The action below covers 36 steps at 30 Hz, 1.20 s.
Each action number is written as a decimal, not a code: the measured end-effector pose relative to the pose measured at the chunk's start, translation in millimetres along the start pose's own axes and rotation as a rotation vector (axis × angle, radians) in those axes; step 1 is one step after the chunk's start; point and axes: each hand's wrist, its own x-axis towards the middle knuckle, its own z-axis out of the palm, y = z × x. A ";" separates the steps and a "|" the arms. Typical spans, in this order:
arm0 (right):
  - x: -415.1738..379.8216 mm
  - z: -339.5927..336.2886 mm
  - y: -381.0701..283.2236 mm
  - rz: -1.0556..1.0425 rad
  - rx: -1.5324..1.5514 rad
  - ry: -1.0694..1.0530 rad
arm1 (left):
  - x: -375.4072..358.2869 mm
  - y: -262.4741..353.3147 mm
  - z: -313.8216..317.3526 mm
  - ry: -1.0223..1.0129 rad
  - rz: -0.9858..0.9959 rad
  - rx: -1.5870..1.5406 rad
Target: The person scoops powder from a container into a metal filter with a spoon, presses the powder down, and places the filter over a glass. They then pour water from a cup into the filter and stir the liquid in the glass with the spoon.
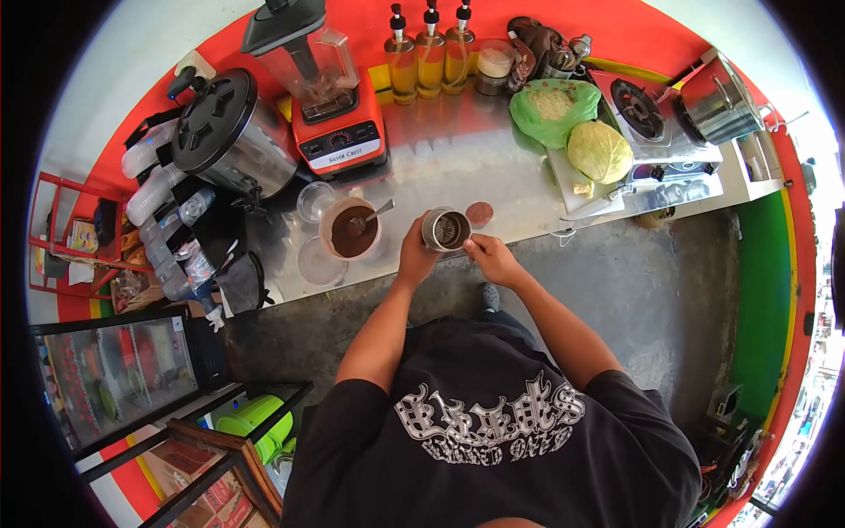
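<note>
Fingers of the left hand curled round the side of a metal cup, while those of the right hand pinched its right side – 2 hands, 1 cup, close to the front edge of the tabletop. Contents: couldn't tell. Main risk, as judged: a slip of either grip could have tilted the cup or dropped it to the floor. Also, the spoon jutted past the rim of the bowl – a leftward swing could have snagged it, spilling the brown contents.
</note>
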 end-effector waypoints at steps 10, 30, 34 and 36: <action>3.2 -6.9 -1.9 0.063 0.118 0.041 | 0.7 6.9 -2.8 -0.044 -0.006 0.080; 6.1 -2.7 -10.3 0.026 -0.050 0.113 | 2.0 9.1 0.7 -0.021 -0.008 -0.075; 1.8 -1.1 -31.1 -0.056 -0.136 0.029 | 1.3 25.4 -6.6 -0.053 -0.005 0.182; 2.7 -1.0 -39.4 -0.144 -0.189 0.061 | 1.4 29.2 -5.8 -0.036 0.008 0.182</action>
